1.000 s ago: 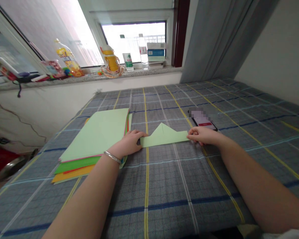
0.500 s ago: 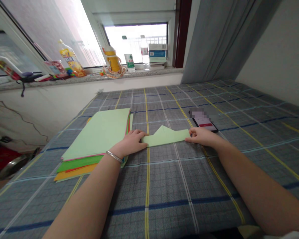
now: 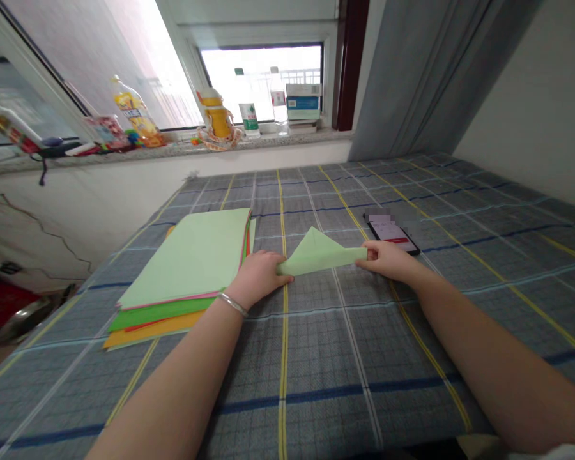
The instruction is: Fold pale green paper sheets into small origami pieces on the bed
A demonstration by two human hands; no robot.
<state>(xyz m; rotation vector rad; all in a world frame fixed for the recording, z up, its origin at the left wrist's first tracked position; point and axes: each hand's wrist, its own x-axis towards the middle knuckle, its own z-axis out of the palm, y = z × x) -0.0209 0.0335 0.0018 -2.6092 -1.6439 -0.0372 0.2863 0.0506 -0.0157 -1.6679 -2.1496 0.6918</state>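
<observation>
A folded sheet of light green paper (image 3: 319, 254) stretches between my two hands, a long strip with a triangular peak rising at its far side. My left hand (image 3: 262, 273) pinches its left end, thumb in front and fingers behind; a silver bangle circles that wrist. The right end is pinched by my right hand (image 3: 381, 259), its fingertips curled around the corner. Left of the folded paper lies a stack of coloured paper (image 3: 191, 255), pale green on top with pink, green, red and orange edges below. My left hand overlaps the stack's right edge.
A phone (image 3: 391, 234) with a lit screen lies just beyond my right hand on the checked cloth (image 3: 326, 351). Along the windowsill (image 3: 172, 153) stand a yellow drink bottle (image 3: 137, 112), a yellow flask (image 3: 218, 118), a clear bottle (image 3: 278, 105) and boxes (image 3: 303, 102).
The folded paper has tilted up, its peak now higher and its front strip turned. My left hand has closed more firmly around the left end; my right hand has barely moved.
</observation>
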